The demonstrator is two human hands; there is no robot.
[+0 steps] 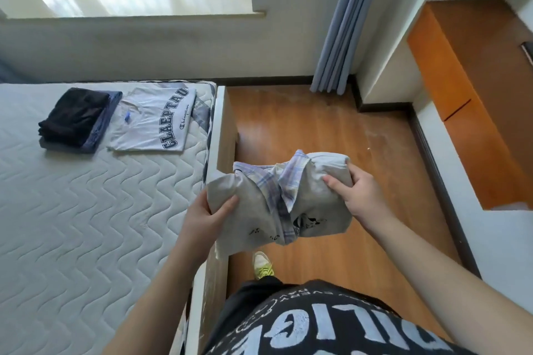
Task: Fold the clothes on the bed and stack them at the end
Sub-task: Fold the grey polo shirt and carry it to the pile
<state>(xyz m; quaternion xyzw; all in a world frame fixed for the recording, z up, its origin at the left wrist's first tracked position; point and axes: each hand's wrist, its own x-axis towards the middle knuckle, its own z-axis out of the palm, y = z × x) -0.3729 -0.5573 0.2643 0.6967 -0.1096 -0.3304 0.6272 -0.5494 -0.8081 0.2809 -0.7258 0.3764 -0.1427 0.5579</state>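
A: Where is the shirt?

B: The grey shirt (291,202) with the plaid collar is in the air, over the floor (311,127), just right of the bed (86,210) edge. The left hand (206,213) pinches its left side, the right hand (360,196) grips its right side; the fingers are curled into the cloth.

A: Is there room on the bed?

B: Yes, the near part is free. At the far end lie a dark pile (76,121) and a white shirt (155,121), just beside each other.

A: What is hard to see?

B: The shirt's print is crumpled, and most fingers are hidden under the cloth.
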